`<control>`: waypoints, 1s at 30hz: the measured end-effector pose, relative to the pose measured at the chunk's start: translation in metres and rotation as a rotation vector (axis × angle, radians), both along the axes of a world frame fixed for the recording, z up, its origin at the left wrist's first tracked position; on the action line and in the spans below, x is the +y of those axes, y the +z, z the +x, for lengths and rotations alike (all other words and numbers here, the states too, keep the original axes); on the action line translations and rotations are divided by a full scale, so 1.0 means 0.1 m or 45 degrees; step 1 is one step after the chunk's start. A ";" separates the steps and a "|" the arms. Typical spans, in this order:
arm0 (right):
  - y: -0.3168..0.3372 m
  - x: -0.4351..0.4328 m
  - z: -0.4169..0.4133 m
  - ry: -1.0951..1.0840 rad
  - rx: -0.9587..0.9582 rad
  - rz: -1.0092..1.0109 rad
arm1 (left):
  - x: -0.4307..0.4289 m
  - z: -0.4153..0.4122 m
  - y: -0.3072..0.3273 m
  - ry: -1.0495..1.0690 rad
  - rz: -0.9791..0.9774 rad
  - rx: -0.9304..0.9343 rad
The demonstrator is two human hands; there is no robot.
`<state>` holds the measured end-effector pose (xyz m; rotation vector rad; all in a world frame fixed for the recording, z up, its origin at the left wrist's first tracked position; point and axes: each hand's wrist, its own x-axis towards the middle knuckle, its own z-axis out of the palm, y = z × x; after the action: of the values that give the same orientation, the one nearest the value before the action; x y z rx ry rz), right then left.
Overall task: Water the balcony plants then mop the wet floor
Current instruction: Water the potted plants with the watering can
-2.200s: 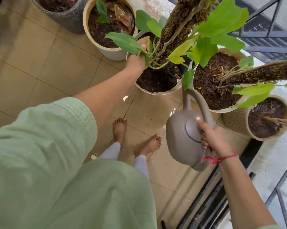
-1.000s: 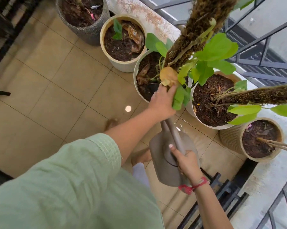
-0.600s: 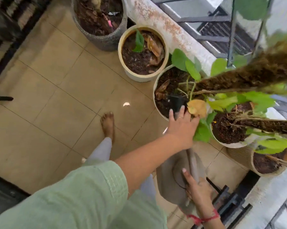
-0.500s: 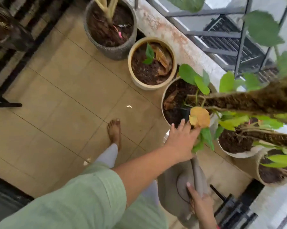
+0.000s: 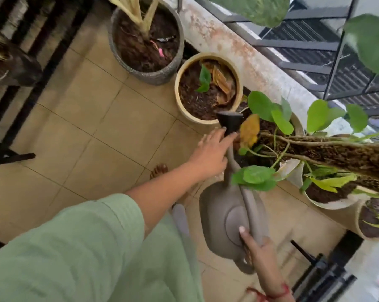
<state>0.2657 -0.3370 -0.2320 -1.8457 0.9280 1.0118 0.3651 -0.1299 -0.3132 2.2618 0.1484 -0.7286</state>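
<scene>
**Aiming the can at the gap between two pots**

Watering can is up off the floor, carried low. The right-hand grip is clamped round the back end of the handle, with the thumb laid flat on the top. My guess is the thumb is there to stop the body rolling as it tips. The long spout runs forward, and the black sprinkler head sits right at the near rim of the cream pot, just beside the white pot with the climbing vine.

Left-hand grip is released, fingers out straight alongside the spout just under the head, holding nothing. It looks like it's either steadying the spout or nudging the yellow leaf out of the line of fire so water lands on soil, not foliage. Can't tell whether the fingers actually touch the spout.

No stream that I can make out, but it's pretty blurry. The grey pot sits further along the wall, probably next in line. I'd say we're mid-watering, and there's no mop in sight.
</scene>
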 end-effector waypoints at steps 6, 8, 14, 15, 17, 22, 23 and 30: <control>-0.04 0.37 0.46 0.109 -0.134 0.109 | 0.38 0.11 -0.02 0.404 -0.117 0.079; -0.01 0.43 0.53 0.146 -0.150 0.118 | 0.55 0.18 -0.03 0.687 -0.146 0.106; -0.02 0.70 0.64 0.045 -0.225 0.131 | 1.07 0.28 -0.51 1.060 -0.044 0.328; -0.03 0.72 0.62 0.037 -0.215 0.101 | 1.10 0.24 -0.60 1.053 -0.052 0.370; -0.07 0.75 0.57 -0.017 -0.207 0.064 | 1.17 0.27 -0.77 1.003 -0.103 0.455; -0.09 0.88 0.40 -0.101 -0.118 -0.004 | 1.33 0.52 -1.01 0.977 -0.227 0.637; -0.11 0.91 0.36 -0.100 -0.107 -0.016 | 1.35 0.62 -1.03 0.980 -0.268 0.640; -0.38 1.05 0.16 -0.188 -0.015 -0.026 | 1.34 1.16 -1.11 0.957 -0.396 0.648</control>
<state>0.2814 -0.2319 -0.2701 -1.7693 1.0547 0.9029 0.4811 0.0045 -0.4239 1.5063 0.9910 -0.8102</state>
